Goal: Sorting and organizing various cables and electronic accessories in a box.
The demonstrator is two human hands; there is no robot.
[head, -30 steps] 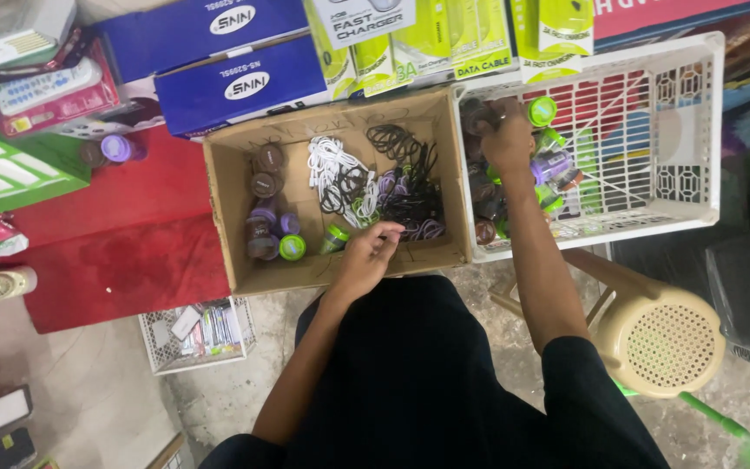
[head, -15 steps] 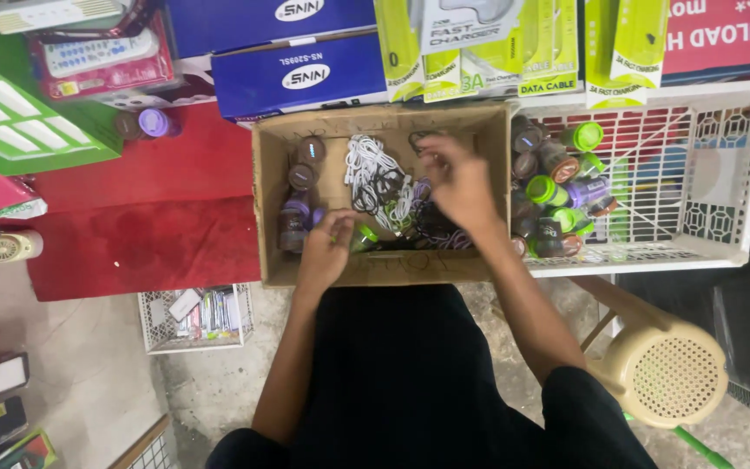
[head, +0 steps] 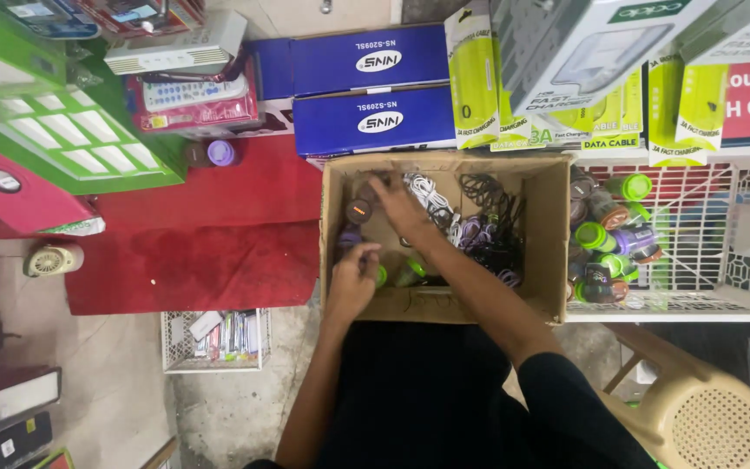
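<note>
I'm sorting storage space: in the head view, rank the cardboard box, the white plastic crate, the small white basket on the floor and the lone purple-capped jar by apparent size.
1. White plastic crate, though cut off by the frame edge, so unsure against the box.
2. Cardboard box.
3. Small white basket.
4. Purple-capped jar.

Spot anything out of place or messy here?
One small brown jar with a purple lid lies alone on the red cloth, apart from the jars in the cardboard box and white crate. Cables in the box lie tangled. Nothing looks spilled or damaged.
</note>
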